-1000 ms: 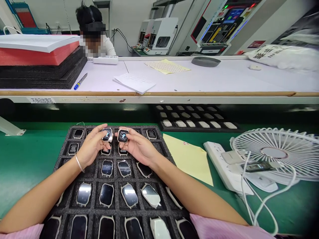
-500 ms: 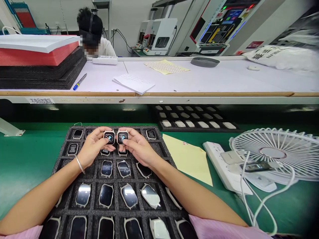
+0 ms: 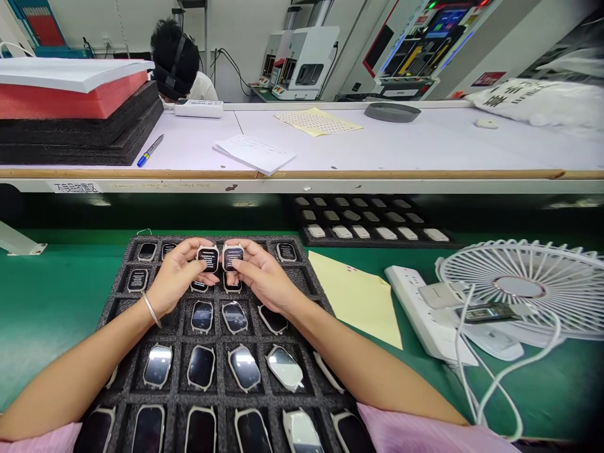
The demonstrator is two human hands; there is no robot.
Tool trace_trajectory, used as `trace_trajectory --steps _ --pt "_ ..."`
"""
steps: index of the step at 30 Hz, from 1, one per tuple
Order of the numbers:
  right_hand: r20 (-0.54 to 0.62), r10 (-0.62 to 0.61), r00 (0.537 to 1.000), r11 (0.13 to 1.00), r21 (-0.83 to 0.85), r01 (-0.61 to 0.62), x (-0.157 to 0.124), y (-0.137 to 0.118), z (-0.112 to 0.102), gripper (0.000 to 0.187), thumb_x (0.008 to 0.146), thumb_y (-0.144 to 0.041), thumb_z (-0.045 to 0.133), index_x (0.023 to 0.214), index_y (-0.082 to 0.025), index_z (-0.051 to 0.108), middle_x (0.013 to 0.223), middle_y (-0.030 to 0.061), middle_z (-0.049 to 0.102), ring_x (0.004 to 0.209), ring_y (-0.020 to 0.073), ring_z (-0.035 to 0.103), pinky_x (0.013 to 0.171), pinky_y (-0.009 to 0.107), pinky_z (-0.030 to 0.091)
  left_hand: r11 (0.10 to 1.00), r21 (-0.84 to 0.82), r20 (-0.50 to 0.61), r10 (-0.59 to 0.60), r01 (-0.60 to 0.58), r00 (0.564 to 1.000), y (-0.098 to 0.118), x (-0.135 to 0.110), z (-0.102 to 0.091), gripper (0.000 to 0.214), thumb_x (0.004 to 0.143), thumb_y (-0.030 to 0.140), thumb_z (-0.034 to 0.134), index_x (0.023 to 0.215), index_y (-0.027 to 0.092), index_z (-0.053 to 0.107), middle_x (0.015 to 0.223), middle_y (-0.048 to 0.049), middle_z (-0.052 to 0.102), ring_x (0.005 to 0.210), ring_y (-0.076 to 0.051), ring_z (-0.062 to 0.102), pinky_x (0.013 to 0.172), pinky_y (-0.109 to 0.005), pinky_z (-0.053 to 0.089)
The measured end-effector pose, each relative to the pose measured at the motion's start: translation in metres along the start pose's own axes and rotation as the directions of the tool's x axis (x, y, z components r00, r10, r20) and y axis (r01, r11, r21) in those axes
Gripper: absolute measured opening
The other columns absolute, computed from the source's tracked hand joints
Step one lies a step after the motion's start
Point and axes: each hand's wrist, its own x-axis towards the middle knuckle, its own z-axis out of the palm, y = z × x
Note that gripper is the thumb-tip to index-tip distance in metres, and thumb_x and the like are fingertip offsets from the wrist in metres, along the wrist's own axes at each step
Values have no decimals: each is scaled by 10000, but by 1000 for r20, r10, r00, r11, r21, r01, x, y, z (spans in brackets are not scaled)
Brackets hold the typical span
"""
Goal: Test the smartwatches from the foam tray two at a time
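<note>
Black foam compartment tray [image 3: 296, 277] nearest; I've got the left hand [image 3: 179, 277] pinching one silver-rimmed square smartwatch [image 3: 208, 258], right hand [image 3: 264, 280] pinching its silver-rimmed twin [image 3: 233, 254], just apart over the tray's far rows; I'd grip rims only, thumbs clear of lit text, screens level; long white-topped shelf [image 3: 415, 145] beyond.

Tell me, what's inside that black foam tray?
Strapless smartwatches sit inside the black foam tray; some screens look dark, others show text. The left hand, right hand and forearms cover parts of it, so I can't see what's directly beneath them.
</note>
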Motion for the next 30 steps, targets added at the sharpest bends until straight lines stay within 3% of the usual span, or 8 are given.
trace_trajectory --steps 10,16,19,24,30 --pt "8 -26 1000 998 -55 27 -1 0 0 338 781 -242 704 1095 -238 577 888 -16 613 590 94 586 593 275 462 999 26 9 18 -19 1000 -2 1 1 333 731 272 722 1021 177 589 1001 -30 660 602 -116 694 598 -258 592" --pt "7 -58 998 997 -53 58 1 2 0 420 720 -194 745 1096 -251 566 963 -10 594 641 94 580 642 279 493 999 18 38 44 -44 998 -3 2 1 417 681 164 714 1070 199 567 1079 -33 629 652 -111 702 673 -280 600" --pt "-9 -58 998 997 -55 57 2 4 0 404 718 -208 762 1070 -252 569 944 -19 592 608 82 556 615 267 486 999 16 41 29 -30 999 -4 2 1 374 700 194 719 1045 195 572 1009 -17 639 637 -117 702 668 -286 599" --pt "-29 32 999 998 59 -30 2 4 -1 269 839 -419 662 1014 -226 595 804 -30 600 531 83 539 545 263 451 998 -51 48 -26 28 999 -3 1 0 263 831 377 616 1010 185 605 883 -2 644 614 -155 712 626 -307 594" --pt "-37 29 999 999 25 -28 1 1 0 314 759 -339 753 1008 -227 598 821 -38 606 535 74 544 530 248 429 999 -37 59 -29 32 998 -3 0 0 274 759 265 643 1021 194 605 899 5 658 621 -162 719 635 -306 591"
